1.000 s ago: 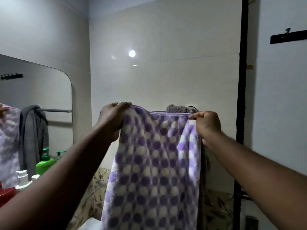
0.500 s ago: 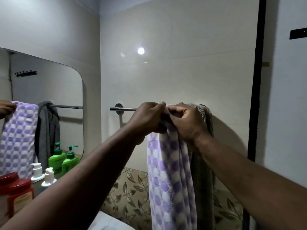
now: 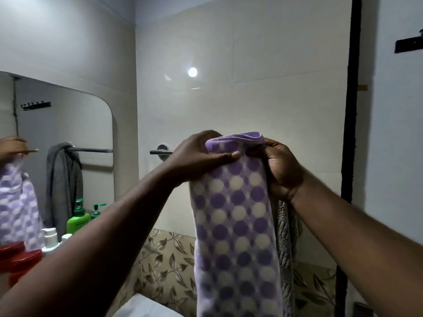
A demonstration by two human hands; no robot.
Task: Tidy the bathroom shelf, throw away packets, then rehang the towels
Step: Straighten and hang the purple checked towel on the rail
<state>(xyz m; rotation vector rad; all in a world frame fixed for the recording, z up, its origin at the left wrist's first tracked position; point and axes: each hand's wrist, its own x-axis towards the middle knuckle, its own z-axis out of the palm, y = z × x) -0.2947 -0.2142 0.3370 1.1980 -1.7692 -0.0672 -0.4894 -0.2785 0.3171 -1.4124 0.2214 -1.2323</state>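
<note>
A purple towel with white dots [image 3: 235, 216] hangs folded into a narrow strip in front of the chrome towel rail [image 3: 161, 152]. My left hand [image 3: 201, 157] grips its top left edge, thumb across the front. My right hand [image 3: 282, 167] holds the top right edge. The towel's folded top sits level with the rail, and whether it rests on the rail is hidden. A grey knitted towel [image 3: 285, 245] hangs behind it, mostly covered.
A mirror [image 3: 68, 124] on the left wall reflects the towels and rail. Below it stand green pump bottles [image 3: 79, 219], white bottles [image 3: 50, 239] and red-lidded jars [image 3: 20, 259]. A black hook strip [image 3: 408, 44] is on the right wall, past a black door frame [image 3: 351, 99].
The towel was spread wide between my hands a second ago. My hands have come together, and the towel now hangs as a narrow folded strip at the rail.
</note>
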